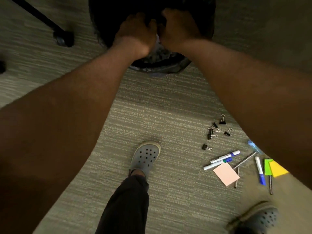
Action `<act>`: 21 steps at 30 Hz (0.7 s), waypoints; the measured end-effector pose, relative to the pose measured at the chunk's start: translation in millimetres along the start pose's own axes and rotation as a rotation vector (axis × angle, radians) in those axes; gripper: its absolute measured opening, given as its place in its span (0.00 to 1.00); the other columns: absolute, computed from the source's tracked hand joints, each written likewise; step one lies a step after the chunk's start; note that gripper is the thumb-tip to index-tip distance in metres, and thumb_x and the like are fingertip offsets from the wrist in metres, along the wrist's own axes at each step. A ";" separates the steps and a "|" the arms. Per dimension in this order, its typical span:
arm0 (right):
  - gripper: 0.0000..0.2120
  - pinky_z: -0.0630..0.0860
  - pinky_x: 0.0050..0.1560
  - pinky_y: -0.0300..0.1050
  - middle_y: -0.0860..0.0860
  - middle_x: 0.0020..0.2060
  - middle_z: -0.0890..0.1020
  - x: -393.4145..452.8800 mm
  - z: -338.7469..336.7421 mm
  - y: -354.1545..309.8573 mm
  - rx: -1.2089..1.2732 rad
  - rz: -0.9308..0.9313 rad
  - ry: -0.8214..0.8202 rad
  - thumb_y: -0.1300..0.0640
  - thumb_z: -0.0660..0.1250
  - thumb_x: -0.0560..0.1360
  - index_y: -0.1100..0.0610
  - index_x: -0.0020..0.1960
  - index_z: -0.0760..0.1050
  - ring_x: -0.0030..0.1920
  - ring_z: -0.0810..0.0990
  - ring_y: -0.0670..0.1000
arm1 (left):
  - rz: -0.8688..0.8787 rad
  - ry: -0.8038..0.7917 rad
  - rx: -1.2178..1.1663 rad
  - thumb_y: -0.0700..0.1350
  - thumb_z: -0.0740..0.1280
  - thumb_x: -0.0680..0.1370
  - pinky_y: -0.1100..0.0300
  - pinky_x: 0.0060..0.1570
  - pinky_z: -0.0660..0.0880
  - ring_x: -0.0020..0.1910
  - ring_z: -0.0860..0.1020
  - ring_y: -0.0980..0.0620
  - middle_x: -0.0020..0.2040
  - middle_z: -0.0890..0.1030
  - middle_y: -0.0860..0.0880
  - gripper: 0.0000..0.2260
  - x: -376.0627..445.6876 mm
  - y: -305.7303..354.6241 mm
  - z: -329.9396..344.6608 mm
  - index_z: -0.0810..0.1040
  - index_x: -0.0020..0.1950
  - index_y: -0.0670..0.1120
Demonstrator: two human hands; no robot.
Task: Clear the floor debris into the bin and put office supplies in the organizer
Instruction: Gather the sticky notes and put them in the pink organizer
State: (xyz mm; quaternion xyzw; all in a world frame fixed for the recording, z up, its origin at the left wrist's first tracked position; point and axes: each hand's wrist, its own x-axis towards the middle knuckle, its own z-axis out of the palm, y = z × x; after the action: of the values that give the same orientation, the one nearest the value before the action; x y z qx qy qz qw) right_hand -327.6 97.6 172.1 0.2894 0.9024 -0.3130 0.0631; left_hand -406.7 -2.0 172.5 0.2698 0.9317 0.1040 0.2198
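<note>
A black-lined waste bin (pixel 158 65) stands on the grey striped carpet (pixel 143 115) at the top of the view, its mouth in deep shadow, as a person reaches both bare arms over it. The left hand (pixel 136 31) and the right hand (pixel 179 27) meet above the opening, knuckles up and fingers curled downward, touching or nearly so; a sliver of something pale shows between them, too dark and too hidden to name, and whether either hand actually grips it cannot be told. To the right of the bin and nearer the person, office supplies lie scattered on the carpet: a loose cluster of black binder clips (pixel 215 130), with one more clip (pixel 206 147) a little apart below them; two white markers with blue caps (pixel 224 156) lying side by side; a pink sticky-note pad (pixel 226 173) just below them, overlapping a thin dark pen (pixel 244 160); a third marker (pixel 260 168) standing nearly vertical in the frame; and green and yellow sticky notes (pixel 274 168) partly hidden by the right forearm. The person's grey perforated clog (pixel 146 157) is planted mid-carpet below the bin, the other clog (pixel 263 218) at the lower right corner. A black chair caster (pixel 63 38) rests at the upper left.
</note>
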 end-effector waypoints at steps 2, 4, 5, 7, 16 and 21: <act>0.16 0.72 0.51 0.43 0.53 0.59 0.78 -7.9 5.1 6.1 -0.014 -0.014 0.152 0.50 0.56 0.80 0.54 0.64 0.71 0.59 0.76 0.54 | 0.113 0.094 0.049 0.55 0.50 0.82 0.53 0.61 0.69 0.66 0.71 0.40 0.69 0.71 0.41 0.23 -13.1 -0.9 3.9 0.69 0.69 0.43; 0.16 0.69 0.49 0.41 0.51 0.58 0.79 -18.9 6.4 12.7 0.001 -0.004 0.272 0.48 0.56 0.79 0.53 0.62 0.73 0.60 0.76 0.52 | 0.231 0.177 0.052 0.54 0.50 0.82 0.54 0.62 0.69 0.65 0.71 0.42 0.67 0.73 0.41 0.22 -26.0 -2.1 8.5 0.70 0.68 0.42; 0.16 0.69 0.51 0.41 0.51 0.58 0.79 -28.4 6.4 15.3 0.026 -0.018 0.313 0.47 0.56 0.79 0.53 0.62 0.74 0.60 0.75 0.52 | 0.263 0.222 0.016 0.53 0.51 0.82 0.55 0.60 0.69 0.64 0.73 0.43 0.66 0.75 0.42 0.21 -33.8 -1.0 9.5 0.71 0.67 0.42; 0.18 0.70 0.57 0.42 0.52 0.59 0.79 -54.5 6.3 17.8 0.112 -0.100 0.383 0.49 0.57 0.79 0.56 0.63 0.74 0.60 0.75 0.53 | 0.322 0.296 -0.117 0.52 0.51 0.82 0.57 0.52 0.69 0.56 0.76 0.45 0.57 0.79 0.43 0.19 -51.8 5.1 10.4 0.74 0.61 0.41; 0.14 0.72 0.57 0.44 0.54 0.55 0.82 -203.0 32.0 68.5 0.319 0.090 0.499 0.53 0.60 0.80 0.61 0.59 0.77 0.56 0.78 0.51 | 0.348 0.233 -0.381 0.46 0.57 0.83 0.50 0.60 0.72 0.59 0.76 0.47 0.58 0.80 0.44 0.15 -183.6 47.4 74.7 0.77 0.61 0.39; 0.14 0.73 0.57 0.48 0.53 0.55 0.82 -299.1 71.0 121.5 0.347 0.283 0.336 0.52 0.59 0.80 0.58 0.58 0.77 0.55 0.77 0.52 | 0.275 -0.046 -0.357 0.42 0.62 0.80 0.49 0.56 0.75 0.54 0.79 0.47 0.53 0.82 0.45 0.10 -258.6 63.5 138.6 0.80 0.56 0.41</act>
State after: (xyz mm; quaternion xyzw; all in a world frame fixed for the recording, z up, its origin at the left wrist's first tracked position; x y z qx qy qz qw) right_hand -17.5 -12.2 139.7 0.4668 0.7839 -0.3983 -0.0949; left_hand -117.2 -80.5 161.5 0.3534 0.8476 0.2902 0.2691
